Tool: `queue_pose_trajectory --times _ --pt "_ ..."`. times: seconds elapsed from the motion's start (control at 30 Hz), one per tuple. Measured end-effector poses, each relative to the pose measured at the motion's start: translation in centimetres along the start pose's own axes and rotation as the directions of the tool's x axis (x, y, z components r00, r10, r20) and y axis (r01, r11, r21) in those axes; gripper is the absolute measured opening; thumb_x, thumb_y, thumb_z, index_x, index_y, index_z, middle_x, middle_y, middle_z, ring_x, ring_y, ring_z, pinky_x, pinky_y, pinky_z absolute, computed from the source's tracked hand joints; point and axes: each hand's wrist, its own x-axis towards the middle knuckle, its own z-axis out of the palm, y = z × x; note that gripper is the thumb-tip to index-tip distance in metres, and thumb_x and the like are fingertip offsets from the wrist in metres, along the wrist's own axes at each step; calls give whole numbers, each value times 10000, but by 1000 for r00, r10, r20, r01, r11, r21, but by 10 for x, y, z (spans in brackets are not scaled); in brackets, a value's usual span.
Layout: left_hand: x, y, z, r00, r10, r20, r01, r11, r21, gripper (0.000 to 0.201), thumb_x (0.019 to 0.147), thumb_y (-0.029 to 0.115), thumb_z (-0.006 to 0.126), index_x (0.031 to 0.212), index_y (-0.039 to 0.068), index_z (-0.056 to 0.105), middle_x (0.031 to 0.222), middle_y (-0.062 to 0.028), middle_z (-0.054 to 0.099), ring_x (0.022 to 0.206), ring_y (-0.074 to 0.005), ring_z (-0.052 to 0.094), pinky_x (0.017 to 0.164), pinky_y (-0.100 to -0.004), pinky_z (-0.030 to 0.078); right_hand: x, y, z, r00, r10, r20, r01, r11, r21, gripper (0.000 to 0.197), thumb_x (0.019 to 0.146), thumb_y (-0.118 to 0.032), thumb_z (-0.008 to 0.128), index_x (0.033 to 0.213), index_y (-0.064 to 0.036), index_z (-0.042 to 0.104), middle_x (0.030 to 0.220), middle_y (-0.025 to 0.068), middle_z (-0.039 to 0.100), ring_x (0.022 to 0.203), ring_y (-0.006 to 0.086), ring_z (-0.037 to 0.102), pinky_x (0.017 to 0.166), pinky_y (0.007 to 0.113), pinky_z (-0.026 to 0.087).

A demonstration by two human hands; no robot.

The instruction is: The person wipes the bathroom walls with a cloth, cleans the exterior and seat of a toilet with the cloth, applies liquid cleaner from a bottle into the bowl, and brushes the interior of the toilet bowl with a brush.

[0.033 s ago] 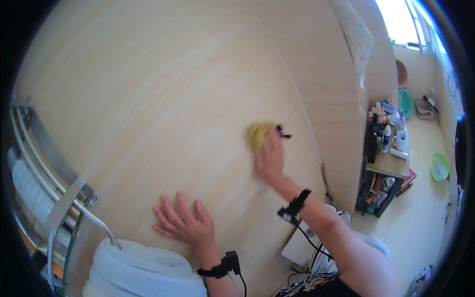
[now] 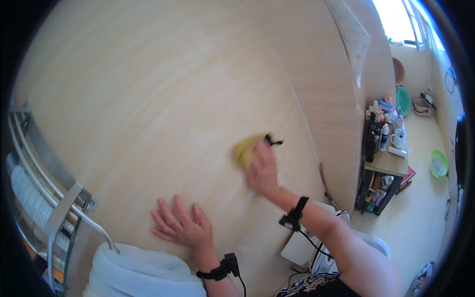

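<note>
My right hand (image 2: pixel 262 172) presses a yellow cloth (image 2: pixel 246 151) with a black strap or loop at one end against the beige tiled wall (image 2: pixel 163 109). The cloth is bunched under my fingers and slightly blurred. Lower and to the left, my left hand (image 2: pixel 184 225) rests on the same wall, fingers spread, holding nothing. Beneath it and to its left a white towel (image 2: pixel 138 270) hangs from a metal rack (image 2: pixel 91 218). Each of my wrists wears a black strap with a cable.
At the right stands a small shelf unit (image 2: pixel 388 163) with bottles, a white mug (image 2: pixel 397 141) and other items. A green basin (image 2: pixel 438 164) lies on the floor beyond it. A white appliance or box (image 2: pixel 297 250) sits below my right forearm. A tile corner joint runs right of the cloth.
My right hand and the yellow cloth have moved down and to the left along the wall. The left hand stays in nearly the same place.
</note>
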Motion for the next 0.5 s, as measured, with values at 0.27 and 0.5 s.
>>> queue_pose_trajectory --times 0.27,0.5 --pt "-2 10 3 999 42 0 -42 999 18 443 949 399 524 1319 159 554 1484 -123 420 1399 -364 315 1129 -579 127 71 51 -15 987 -56 154 56 998 3 576 783 -232 672 1337 -173 525 1461 131 402 1357 375 356 1132 519 245" --pt "-7 7 6 996 74 59 -76 996 42 467 952 402 524 1336 136 541 1497 -127 402 1403 -365 307 1127 -579 128 95 144 7 961 261 -86 -266 962 -56 465 913 -224 554 1314 2 487 1414 209 424 1308 391 388 1106 458 302"
